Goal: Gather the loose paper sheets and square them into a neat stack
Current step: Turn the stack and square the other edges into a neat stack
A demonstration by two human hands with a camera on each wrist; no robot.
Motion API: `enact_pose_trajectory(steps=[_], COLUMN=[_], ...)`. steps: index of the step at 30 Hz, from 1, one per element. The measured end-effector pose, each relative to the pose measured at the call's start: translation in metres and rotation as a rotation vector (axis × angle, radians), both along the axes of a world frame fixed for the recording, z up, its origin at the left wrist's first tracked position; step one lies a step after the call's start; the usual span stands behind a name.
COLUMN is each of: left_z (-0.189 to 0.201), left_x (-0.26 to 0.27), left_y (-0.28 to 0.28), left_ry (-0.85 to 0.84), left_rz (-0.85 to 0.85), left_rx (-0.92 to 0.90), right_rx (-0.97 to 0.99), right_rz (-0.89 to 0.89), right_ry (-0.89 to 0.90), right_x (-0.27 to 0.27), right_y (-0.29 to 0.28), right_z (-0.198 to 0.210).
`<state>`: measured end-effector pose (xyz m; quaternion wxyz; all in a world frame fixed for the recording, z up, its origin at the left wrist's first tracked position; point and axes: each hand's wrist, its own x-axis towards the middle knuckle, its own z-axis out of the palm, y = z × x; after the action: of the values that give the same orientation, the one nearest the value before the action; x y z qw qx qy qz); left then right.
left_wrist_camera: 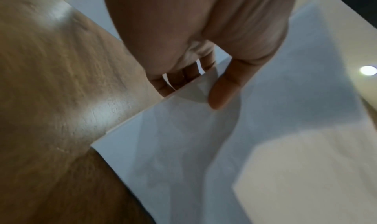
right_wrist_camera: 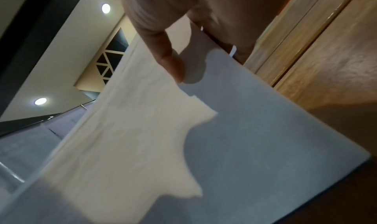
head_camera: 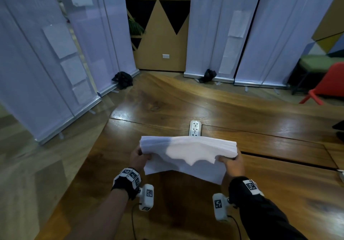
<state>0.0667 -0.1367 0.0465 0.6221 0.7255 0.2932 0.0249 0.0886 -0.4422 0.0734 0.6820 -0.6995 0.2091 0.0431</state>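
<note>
I see both hands lifted over the wooden bench (head_camera: 260, 128), holding the paper sheets (head_camera: 188, 154) between them. The left hand (head_camera: 138, 158) grips the sheets' left edge, thumb on top and fingers curled underneath; the left wrist view shows that thumb (left_wrist_camera: 222, 90) pressed onto the white paper (left_wrist_camera: 204, 163). The right hand (head_camera: 233, 162) grips the right edge the same way, and its thumb (right_wrist_camera: 171, 63) pinches the paper (right_wrist_camera: 265, 146) in the right wrist view. The bundle sags in the middle, its far edges fan out unevenly, and a lower sheet hangs toward me. I cannot tell for sure whether any part of it touches the bench, though it looks held clear.

The bench is glossy brown wood with visible seams and bright reflections. A white power strip (head_camera: 194, 129) is set into it just beyond the sheets. Past the bench, pale roll-up banners (head_camera: 242, 35) stand on the floor, some with paper sheets fixed to them, and dark bundles (head_camera: 122, 78) lie at their bases. Between the banners I see a tan wall with black triangles (head_camera: 162, 16). A red chair (head_camera: 327, 85) stands at the far right. Ceiling lights (right_wrist_camera: 105, 8) show in the right wrist view.
</note>
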Motion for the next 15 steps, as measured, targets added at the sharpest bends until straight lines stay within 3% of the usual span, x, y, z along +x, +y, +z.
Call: enact_pose_trajectory(steps=[8,15], left_z=[0.001,-0.005], left_x=[-0.005,-0.003], left_y=[-0.014,-0.014], left_ry=[-0.045,-0.056], left_rz=[0.068,0.100], left_rx=[-0.071,-0.092], right_rx=[0.128,-0.002], right_rz=[-0.084,-0.229], right_ry=[-0.061,0.028], right_x=[-0.003,0.002], right_y=[0.017,0.023], right_z=[0.012,0.016])
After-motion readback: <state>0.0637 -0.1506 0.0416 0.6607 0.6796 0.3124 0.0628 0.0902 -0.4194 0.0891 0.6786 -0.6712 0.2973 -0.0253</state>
